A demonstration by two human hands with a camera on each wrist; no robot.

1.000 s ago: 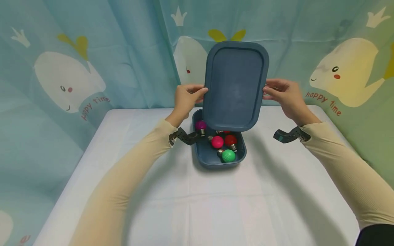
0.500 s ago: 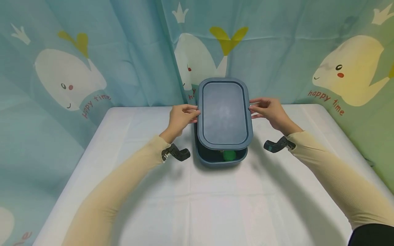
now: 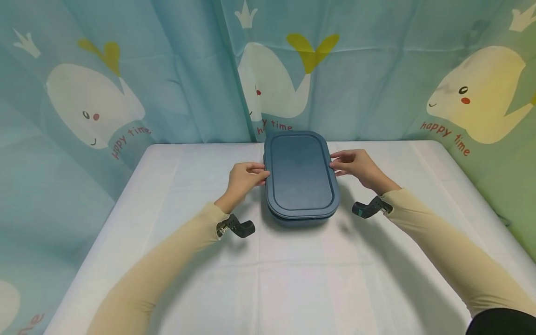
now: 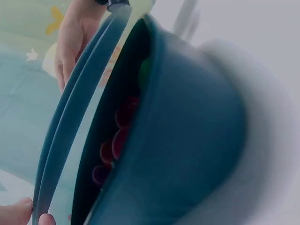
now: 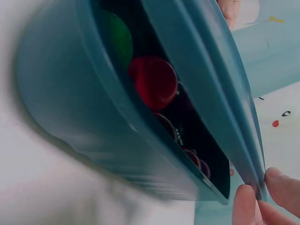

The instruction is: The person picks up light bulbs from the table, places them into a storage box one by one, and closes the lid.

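A blue-grey lid (image 3: 299, 174) lies over a matching box (image 3: 302, 223) on the table. In both wrist views a gap shows between the lid and the box rim, so the lid is held just above it. My left hand (image 3: 246, 177) pinches the lid's left edge between thumb and fingers. On the opposite edge, my right hand (image 3: 358, 166) pinches the lid too. Through the gap in the right wrist view appear a green bulb (image 5: 121, 41) and a red bulb (image 5: 153, 83), with several others deeper in. From the head view the contents are hidden.
The box stands on a white-covered table (image 3: 293, 279), near its back edge. Behind hangs a blue-green curtain (image 3: 184, 93) with whale prints. Black straps with cameras are on both wrists, the left strap (image 3: 240, 227) and right strap (image 3: 368, 208) hanging beside the box.
Both hands have lowered the lid from a raised, upright tilt down over the box. The colourful bulbs, visible from above before, are now covered in the head view.
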